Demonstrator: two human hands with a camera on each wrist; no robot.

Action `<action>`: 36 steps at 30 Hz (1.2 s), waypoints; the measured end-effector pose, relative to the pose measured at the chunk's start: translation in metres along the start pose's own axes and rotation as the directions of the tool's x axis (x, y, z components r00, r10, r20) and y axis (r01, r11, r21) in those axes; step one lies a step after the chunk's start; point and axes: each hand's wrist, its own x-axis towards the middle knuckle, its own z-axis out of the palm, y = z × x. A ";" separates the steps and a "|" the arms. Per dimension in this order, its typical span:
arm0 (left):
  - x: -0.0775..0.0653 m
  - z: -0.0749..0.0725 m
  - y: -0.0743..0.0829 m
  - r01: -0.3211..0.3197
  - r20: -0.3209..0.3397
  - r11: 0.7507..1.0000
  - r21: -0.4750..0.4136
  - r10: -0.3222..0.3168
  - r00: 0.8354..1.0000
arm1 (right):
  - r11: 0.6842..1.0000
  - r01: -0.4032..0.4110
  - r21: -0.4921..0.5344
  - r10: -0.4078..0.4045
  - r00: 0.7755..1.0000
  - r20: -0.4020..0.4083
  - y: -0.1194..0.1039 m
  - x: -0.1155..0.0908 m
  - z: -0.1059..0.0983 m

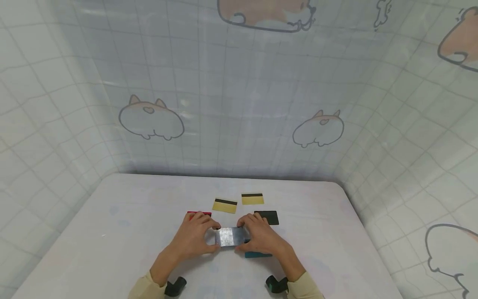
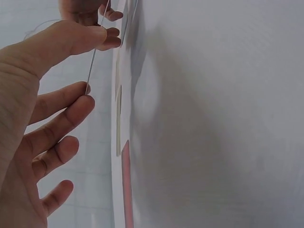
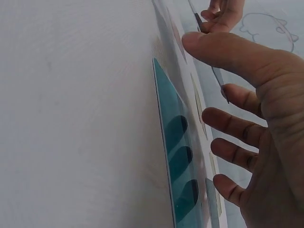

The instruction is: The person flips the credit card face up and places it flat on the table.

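You pinch the thin, metallic-looking silver-grey rectangular card (image 1: 227, 237) above the white table (image 1: 108, 236), left hand (image 1: 191, 237) and right hand (image 1: 262, 235) each spanning its opposite long edges near an end between thumb and fingertip, the best hold for something probably light, springy and slippery-faced.

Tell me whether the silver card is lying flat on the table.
No, the left hand and right hand hold the silver card above the table.
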 end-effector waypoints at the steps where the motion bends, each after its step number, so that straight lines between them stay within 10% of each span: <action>1: 0.000 -0.001 0.000 -0.002 -0.002 1.000 -0.004 0.002 1.000 | 1.000 0.003 -0.002 -0.003 1.000 -0.003 0.000 0.000 0.000; 36: 0.004 -0.006 -0.003 -0.032 0.019 0.996 -0.081 0.034 0.999 | 0.935 0.050 0.351 -0.027 0.997 -0.069 0.002 -0.002 -0.005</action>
